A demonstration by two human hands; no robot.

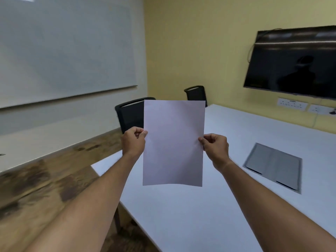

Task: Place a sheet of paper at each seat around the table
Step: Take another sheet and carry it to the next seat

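Note:
A blank white sheet of paper (173, 142) hangs upright in the air over the corner of the white table (190, 215). My left hand (133, 141) pinches its left edge and my right hand (215, 148) pinches its right edge. Both arms are stretched out in front of me. Two black chairs stand along the table's far left side: the nearer chair (130, 113) is partly hidden behind the sheet, the farther chair (196, 94) is by the yellow wall. No paper lies on the tabletop that I can see.
A grey cable hatch (272, 167) is set into the tabletop at the right. A dark wall screen (294, 62) hangs at the right above wall sockets (292, 104). A whiteboard (63, 48) covers the left wall. Wood-pattern floor (45, 182) runs along the table's left side.

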